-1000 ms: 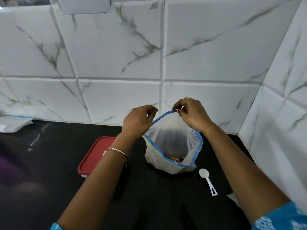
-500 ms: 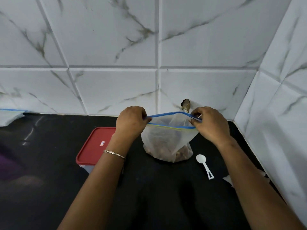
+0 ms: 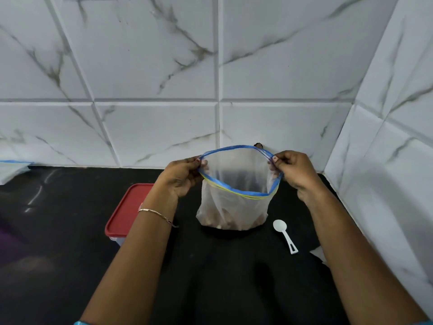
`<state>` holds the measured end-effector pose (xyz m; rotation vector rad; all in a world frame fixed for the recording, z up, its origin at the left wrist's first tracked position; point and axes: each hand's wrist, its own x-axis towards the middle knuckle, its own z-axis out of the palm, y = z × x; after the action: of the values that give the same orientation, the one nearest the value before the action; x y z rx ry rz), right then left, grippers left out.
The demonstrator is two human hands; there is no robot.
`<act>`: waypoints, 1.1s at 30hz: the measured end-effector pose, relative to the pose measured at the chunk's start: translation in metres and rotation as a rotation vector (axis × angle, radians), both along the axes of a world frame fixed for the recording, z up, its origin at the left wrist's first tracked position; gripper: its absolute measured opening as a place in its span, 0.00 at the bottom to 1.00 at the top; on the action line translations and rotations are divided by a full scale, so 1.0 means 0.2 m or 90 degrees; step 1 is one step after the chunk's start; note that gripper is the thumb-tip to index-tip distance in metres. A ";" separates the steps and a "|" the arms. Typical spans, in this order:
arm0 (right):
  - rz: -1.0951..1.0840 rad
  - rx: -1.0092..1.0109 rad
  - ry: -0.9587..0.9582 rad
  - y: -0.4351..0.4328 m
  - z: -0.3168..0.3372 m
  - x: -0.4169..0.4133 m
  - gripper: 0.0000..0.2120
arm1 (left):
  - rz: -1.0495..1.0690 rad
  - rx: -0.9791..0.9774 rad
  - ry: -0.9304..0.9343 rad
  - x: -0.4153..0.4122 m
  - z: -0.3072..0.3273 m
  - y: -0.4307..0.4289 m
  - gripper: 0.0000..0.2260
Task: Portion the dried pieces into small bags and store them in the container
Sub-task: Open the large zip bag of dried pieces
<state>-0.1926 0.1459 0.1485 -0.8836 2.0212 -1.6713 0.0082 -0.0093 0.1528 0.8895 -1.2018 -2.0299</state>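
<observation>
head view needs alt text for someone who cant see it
Two hands, left hand and right hand, pinch a zip bag open on a black counter. A red-lidded container sits left, a white spoon right.

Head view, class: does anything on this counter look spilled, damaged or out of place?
Nothing is spilled. One oddity: a small dark hole in the wall tile just behind the zip bag, which the left hand and right hand hold open. The white scoop lies loose beside it.
</observation>
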 end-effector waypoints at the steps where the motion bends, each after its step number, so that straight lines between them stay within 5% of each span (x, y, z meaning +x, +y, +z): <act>1: 0.007 -0.013 -0.060 0.00 0.01 0.01 0.08 | -0.003 0.074 0.037 0.00 -0.02 -0.01 0.10; 5: 0.043 -0.044 -0.305 -0.01 0.02 0.03 0.11 | 0.013 0.288 0.116 0.02 -0.07 -0.04 0.10; 8: 0.042 -0.150 -0.569 -0.03 -0.02 0.05 0.11 | 0.045 0.365 0.125 0.03 -0.09 -0.03 0.12; 11: 0.038 -0.160 -0.659 -0.03 -0.09 0.08 0.09 | 0.055 0.371 0.112 0.03 -0.14 -0.03 0.15; 18: 0.025 -0.184 -0.716 0.00 -0.19 0.06 0.14 | 0.063 0.138 -0.038 0.04 -0.14 0.05 0.14; 27: 0.071 -0.263 -0.724 0.05 -0.13 0.12 0.23 | -0.006 -0.343 -0.315 0.03 -0.17 0.07 0.10; 33: 0.035 -0.269 -0.771 0.05 -0.14 0.14 0.23 | 0.005 -0.577 -0.493 0.02 -0.16 0.13 0.18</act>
<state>-0.1650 0.1559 0.1202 0.0694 0.8315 -1.9018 0.0115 0.0161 0.1206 1.1785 -2.2322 -0.8709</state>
